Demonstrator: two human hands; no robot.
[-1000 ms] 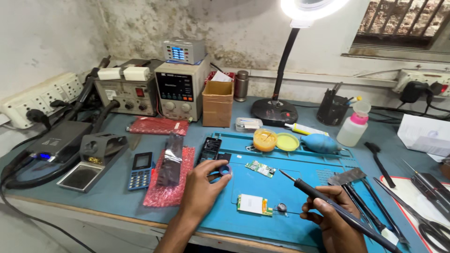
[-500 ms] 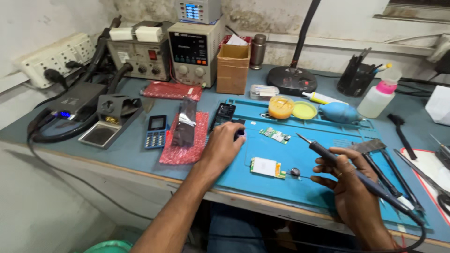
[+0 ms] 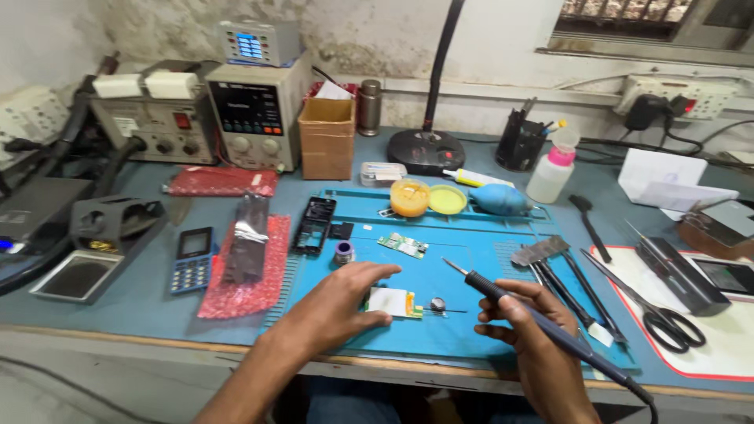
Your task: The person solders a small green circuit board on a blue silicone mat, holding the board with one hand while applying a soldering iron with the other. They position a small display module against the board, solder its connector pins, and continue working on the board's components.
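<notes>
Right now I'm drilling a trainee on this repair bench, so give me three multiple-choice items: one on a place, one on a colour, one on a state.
1. Where does the small circuit board lie?
A. on the blue mat
B. in the cardboard box
C. on the red wrap

2. What colour is the squeeze bottle's cap?
A. green
B. pink
C. black

3. What is the right hand doing?
A. resting flat
B. gripping scissors
C. holding a soldering iron

Answers: 1 A, it sits on the mat by the left hand; 2 B, the cap is pink; 3 C, fingers wrap the iron's handle.

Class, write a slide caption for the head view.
Left hand steadies a small circuit board while right hand holds a soldering iron.
</notes>
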